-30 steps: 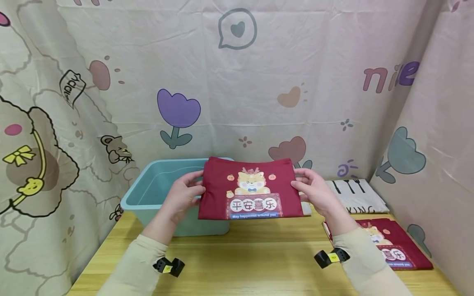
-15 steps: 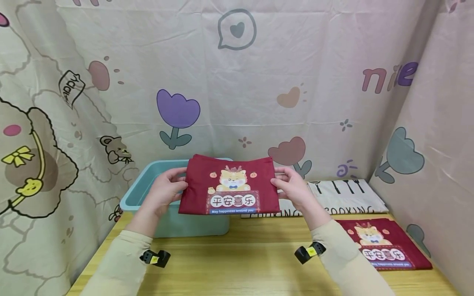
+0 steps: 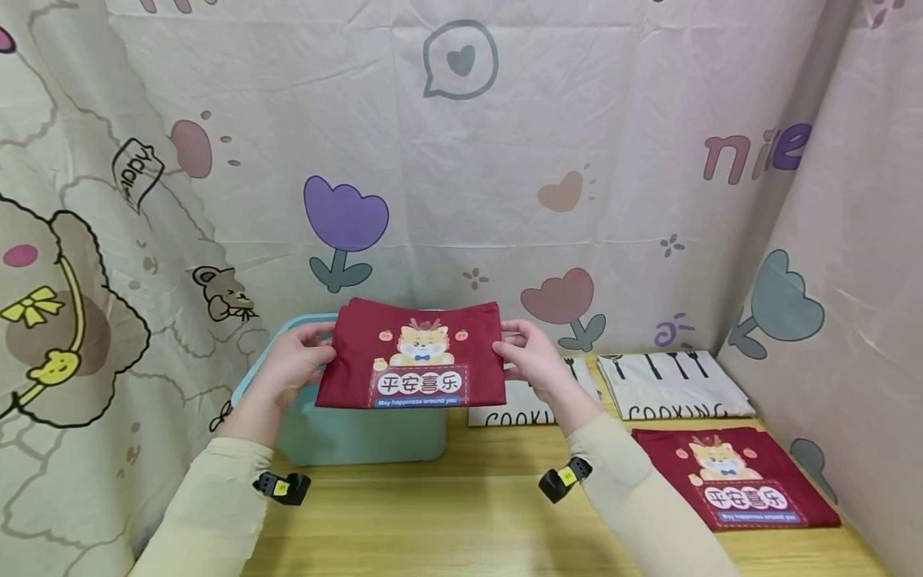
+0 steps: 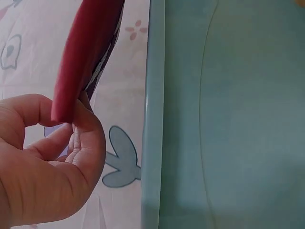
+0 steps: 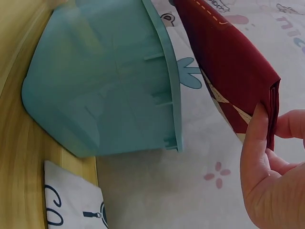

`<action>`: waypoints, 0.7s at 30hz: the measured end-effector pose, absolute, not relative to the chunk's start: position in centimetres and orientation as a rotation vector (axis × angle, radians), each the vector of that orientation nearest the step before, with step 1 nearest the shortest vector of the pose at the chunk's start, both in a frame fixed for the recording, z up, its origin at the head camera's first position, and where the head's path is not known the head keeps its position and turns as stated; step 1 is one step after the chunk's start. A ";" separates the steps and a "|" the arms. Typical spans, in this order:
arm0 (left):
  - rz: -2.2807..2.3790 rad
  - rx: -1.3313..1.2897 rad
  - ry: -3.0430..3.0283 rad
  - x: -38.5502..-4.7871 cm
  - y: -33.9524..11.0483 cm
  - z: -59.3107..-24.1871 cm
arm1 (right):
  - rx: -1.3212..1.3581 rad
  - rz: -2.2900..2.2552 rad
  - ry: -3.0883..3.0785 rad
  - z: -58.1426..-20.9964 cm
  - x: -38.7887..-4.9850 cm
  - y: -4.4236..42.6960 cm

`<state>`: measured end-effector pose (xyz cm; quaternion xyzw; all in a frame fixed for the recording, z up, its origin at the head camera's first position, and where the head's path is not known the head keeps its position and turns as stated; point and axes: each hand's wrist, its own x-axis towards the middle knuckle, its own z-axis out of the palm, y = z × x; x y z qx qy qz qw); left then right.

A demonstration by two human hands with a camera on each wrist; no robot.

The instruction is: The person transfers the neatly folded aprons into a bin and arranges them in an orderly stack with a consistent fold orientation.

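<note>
**Folded red cloth (image 3: 411, 349) held up by both ends**

The left hand (image 3: 298, 361) pinches its left end, the right hand (image 3: 532, 358) its right, probably to keep the folds flat. It hangs beside or above the teal bin (image 3: 364, 437), I cannot tell which, apart from the rim (image 4: 155, 114). Open desk (image 3: 418, 521) stretches nearer than the bin; a second red cloth (image 3: 808, 481) lies beside the desk's right edge.

Raised folded cloth (image 3: 414, 353): dark red, yellow-and-white cartoon animal, blue bow tie, dark characters on white discs, blue strip with white lettering. Lower red cloth (image 3: 735, 478): matching print. Right white cloth (image 3: 674, 385), left white cloth (image 3: 522, 405): black utensils, black lettering. Bin (image 3: 364, 437): pale teal. Tabletop (image 3: 404, 513): yellow-brown wood grain. Backdrop (image 3: 461, 160): off-white, purple tulip, pink and grey-blue motifs. Sleeves (image 3: 209, 505): cream.
</note>
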<state>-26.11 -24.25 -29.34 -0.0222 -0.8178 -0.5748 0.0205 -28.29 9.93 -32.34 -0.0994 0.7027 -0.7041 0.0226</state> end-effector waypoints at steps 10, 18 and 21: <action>-1.675 0.046 -2.562 -26.9 -26.2 -29.3 | -0.322 -2.155 2.195 -32.0 -29.5 7.1; -1.596 0.107 -2.621 -27.6 -28.0 -29.2 | -0.310 -2.114 2.217 -31.6 -30.2 5.1; -1.578 0.135 -2.637 -27.8 -28.6 -29.1 | -0.293 -2.099 2.226 -31.5 -30.6 4.4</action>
